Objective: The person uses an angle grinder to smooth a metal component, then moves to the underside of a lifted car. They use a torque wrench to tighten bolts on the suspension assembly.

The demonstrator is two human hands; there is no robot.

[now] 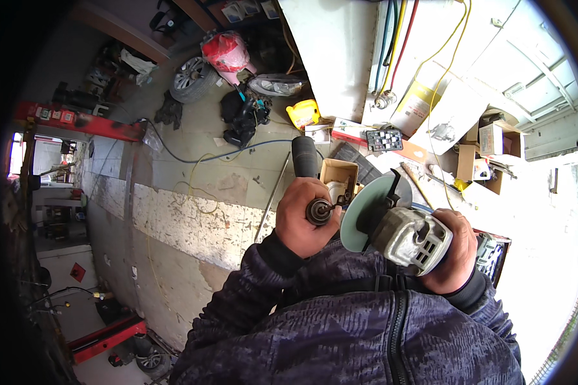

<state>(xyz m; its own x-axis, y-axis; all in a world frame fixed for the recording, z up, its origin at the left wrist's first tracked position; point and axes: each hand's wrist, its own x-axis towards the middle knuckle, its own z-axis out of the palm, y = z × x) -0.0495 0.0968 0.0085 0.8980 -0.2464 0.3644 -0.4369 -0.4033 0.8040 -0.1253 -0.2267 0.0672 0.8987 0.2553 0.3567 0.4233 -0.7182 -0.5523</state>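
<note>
My left hand [304, 234] is closed round a dark cylindrical tool [304, 154], whose thick black end sticks out beyond the fist. At its near end a ringed, round metal collar [318, 212] shows beside my thumb. A thin dark piece there points toward the disc; whether they touch, I cannot tell. To the right, my right hand [455, 250] grips a worn silver-grey angle grinder [410, 239]. Its pale green disc [361, 218] faces my left hand, with a metal guard [401, 190] behind. Both tools are held up in front of my jacket.
Beyond my hands lie an open cardboard box [338, 171], a yellow jug [303, 113] and a black tray of small parts [385, 140]. A wheel [193, 79] lies farther left. A blue hose [205, 158] crosses the floor; red lift arms [87, 122] stand at left.
</note>
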